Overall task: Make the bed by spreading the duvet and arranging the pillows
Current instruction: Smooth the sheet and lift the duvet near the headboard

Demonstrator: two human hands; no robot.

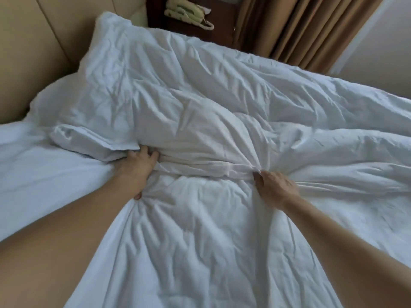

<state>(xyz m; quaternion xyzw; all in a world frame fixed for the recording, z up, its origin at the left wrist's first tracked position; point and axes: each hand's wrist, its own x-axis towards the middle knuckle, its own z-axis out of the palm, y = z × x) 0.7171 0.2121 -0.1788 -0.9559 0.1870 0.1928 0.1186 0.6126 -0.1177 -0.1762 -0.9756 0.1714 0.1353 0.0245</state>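
Across the middle of the bed (33,174), a white duvet (222,230) lies bunched and creased, and both hands hold it along one gathered ridge of cloth. At the near end of that ridge the left hand (138,167) has its fingers (148,152) curled into the fold, gripping a fistful just below the edge of a pillow (115,90); the right hand (273,187) pinches the other end, its fingers (258,178) closed on the cloth so that creases fan out from the grip. Holding two spaced points on the same fold likely gives the person an even line to pull, so the duvet can be drawn flat rather than dragged by one corner. It covers most of the mattress but is far from smooth, so spreading seems to be the step in hand. By count: one duvet, two hands, and one pillow clearly seen, propped against the padded headboard (33,41); a second white corner shows behind it, and whether that is another pillow cannot be told. Beyond the bed stand one dark bedside stand (222,18) bearing one pale telephone (186,11), and brown curtains (300,25).
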